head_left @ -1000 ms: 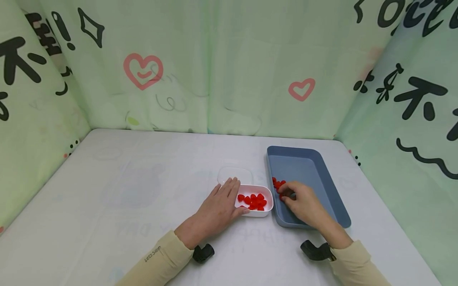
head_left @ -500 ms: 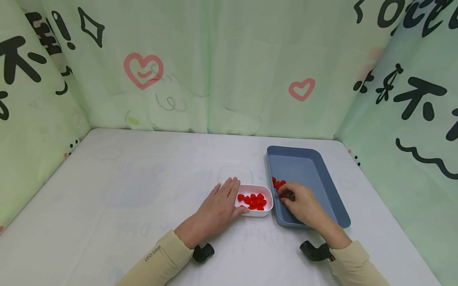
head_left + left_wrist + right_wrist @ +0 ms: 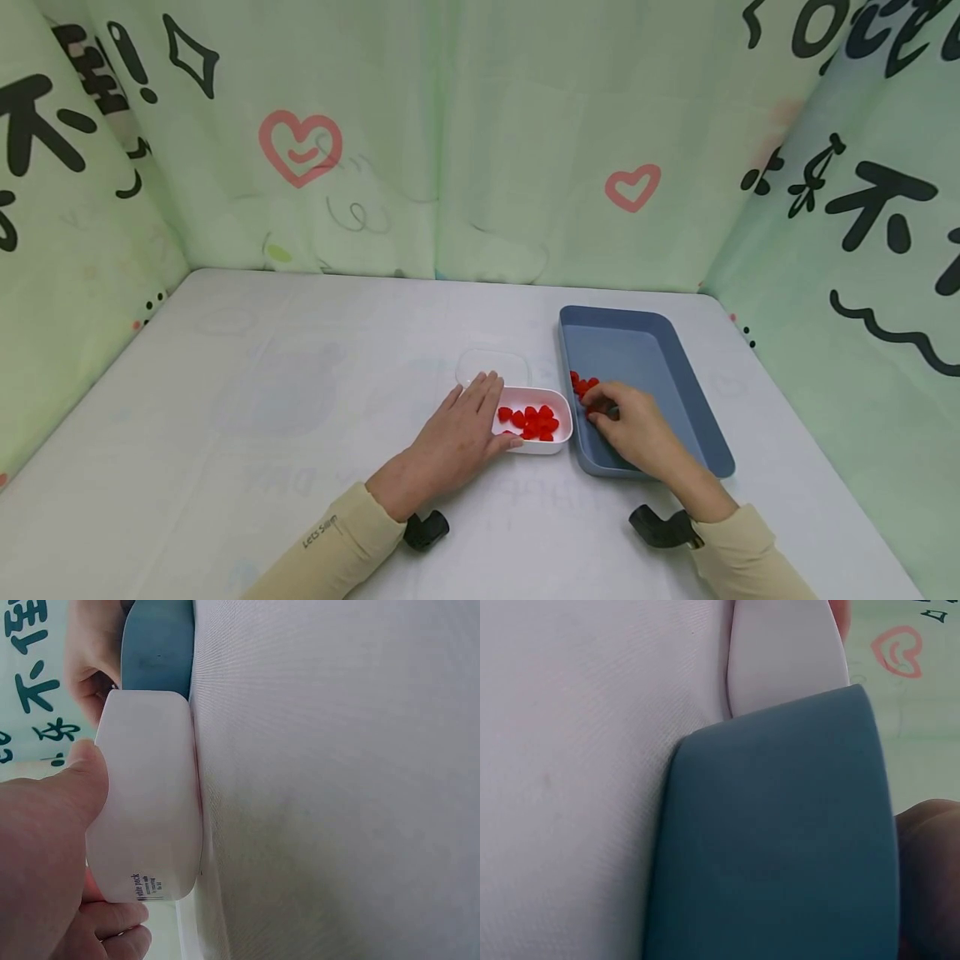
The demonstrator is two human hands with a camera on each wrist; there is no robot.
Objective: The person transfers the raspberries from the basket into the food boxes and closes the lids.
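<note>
My left hand (image 3: pixel 461 433) lies over the left end of a small white box (image 3: pixel 543 448), its fingers straight and its thumb along the near rim. Several small red, heart-like pieces (image 3: pixel 531 423) sit inside the box. In the left wrist view, the thumb (image 3: pixel 88 776) overlaps the rim of the upright box. My right hand (image 3: pixel 633 421) reaches into a blue tray (image 3: pixel 637 342) at its left side. Thumb and forefinger are bent together around a small red piece, mostly hidden by them. More red pieces (image 3: pixel 582 385) lie just beyond the fingertips, along the tray's left wall.
A clear plastic lid (image 3: pixel 495 362) lies on the white-covered table (image 3: pixel 300 400) behind the box. Box and tray stand side by side. Green printed curtains (image 3: pixel 480 150) enclose the back and both sides. Each wrist carries a black camera mount (image 3: pixel 663 527).
Almost nothing differs. The right hand's fingertips shift very slightly at the red pieces, while the left hand, the box and the tray stay in place.
</note>
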